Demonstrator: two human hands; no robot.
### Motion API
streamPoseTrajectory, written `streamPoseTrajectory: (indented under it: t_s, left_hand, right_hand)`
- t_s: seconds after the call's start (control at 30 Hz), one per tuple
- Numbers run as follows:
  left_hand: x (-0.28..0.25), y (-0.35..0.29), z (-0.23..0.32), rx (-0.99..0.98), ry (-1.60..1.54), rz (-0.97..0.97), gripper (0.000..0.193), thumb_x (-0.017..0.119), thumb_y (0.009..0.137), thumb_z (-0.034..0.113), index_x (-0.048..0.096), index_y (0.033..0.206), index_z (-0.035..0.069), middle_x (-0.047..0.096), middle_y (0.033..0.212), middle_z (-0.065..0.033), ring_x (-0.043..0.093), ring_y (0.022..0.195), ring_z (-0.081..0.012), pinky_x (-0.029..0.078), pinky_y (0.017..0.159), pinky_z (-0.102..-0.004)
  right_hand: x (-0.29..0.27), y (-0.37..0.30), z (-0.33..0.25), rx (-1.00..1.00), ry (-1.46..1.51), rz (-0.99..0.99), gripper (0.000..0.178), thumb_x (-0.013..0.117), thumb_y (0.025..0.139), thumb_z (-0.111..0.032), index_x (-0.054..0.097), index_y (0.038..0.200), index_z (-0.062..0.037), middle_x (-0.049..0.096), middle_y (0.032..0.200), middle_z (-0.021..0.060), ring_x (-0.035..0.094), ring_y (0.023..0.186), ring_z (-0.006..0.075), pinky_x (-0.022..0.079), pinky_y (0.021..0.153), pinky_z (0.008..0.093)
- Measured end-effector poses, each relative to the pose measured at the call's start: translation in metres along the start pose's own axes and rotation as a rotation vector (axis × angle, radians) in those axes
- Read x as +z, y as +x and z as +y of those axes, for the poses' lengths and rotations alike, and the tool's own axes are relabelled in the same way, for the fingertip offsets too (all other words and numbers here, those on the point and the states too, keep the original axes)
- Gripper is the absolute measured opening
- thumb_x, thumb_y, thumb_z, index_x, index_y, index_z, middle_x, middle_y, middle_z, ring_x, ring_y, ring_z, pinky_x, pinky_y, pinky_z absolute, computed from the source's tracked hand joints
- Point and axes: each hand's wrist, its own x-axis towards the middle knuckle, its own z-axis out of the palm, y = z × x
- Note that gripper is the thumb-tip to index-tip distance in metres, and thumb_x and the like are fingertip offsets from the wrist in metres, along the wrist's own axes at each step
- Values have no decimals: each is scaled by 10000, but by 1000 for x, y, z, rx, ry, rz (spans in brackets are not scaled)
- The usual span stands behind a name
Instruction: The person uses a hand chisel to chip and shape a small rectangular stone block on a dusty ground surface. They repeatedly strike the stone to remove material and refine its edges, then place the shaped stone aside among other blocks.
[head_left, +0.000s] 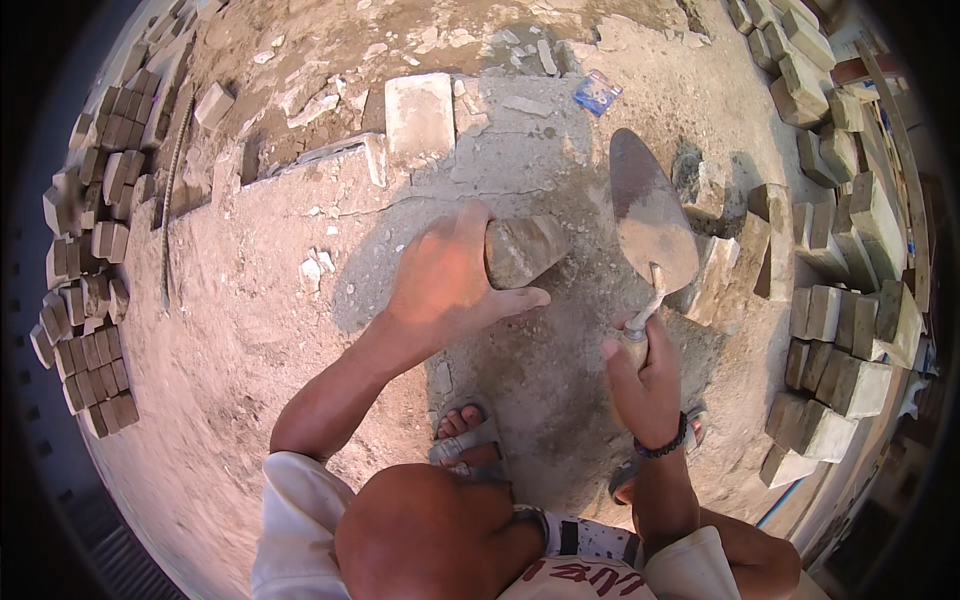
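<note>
My left hand (438,282) is wrapped around the near-left side of a grey-brown brick (527,250), its thumb stretched along the lower edge. Whether the brick rests on the ground or hangs just over it, I cannot tell. In my right hand (646,385) is a pointing trowel (648,205), gripped by its wooden handle. The trowel's leaf-shaped metal blade points away from me, its near part smeared with pale dust or mortar. Broken block pieces (716,275) lie just right of the blade.
Paving blocks are piled at left (100,350) and right (850,310). A pale slab (420,115) lies ahead, with a crumpled blue packet (597,93) to its right. A thin rod (175,190) lies at left. Rubble (315,110) covers the far ground. My sandalled foot (468,440) stands close below.
</note>
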Motion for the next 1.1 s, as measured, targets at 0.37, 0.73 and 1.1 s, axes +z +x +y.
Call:
streamPoseTrajectory:
  t_s: [0.37, 0.73, 1.1]
  left_hand:
    - [-4, 0, -8, 41, -159, -211, 873, 931, 602, 400, 508, 1255, 4, 668, 1114, -243, 658, 1026, -414, 514, 883, -434]
    - [-2, -5, -38, 53, -586, 10, 853, 765, 820, 527, 448, 1394, -17, 605, 1232, -163, 568, 1129, -241, 446, 984, -367]
    - [13, 9, -41, -37, -845, 205, 803, 726, 882, 520, 434, 1347, -67, 605, 1163, -148, 578, 1055, -176, 488, 902, -321]
  right_hand:
    - [-17, 53, 56, -2, -602, -296, 408, 633, 922, -285, 547, 1117, 62, 641, 841, 273, 618, 826, 489, 497, 725, 483]
    - [5, 31, 61, 32, 112, 62, 227, 642, 922, -174, 578, 1053, 0, 559, 693, 44, 556, 535, 112, 445, 494, 289]
    - [67, 32, 39, -141, -216, -114, 347, 633, 925, -247, 555, 1112, 35, 643, 855, 221, 645, 777, 396, 503, 699, 430]
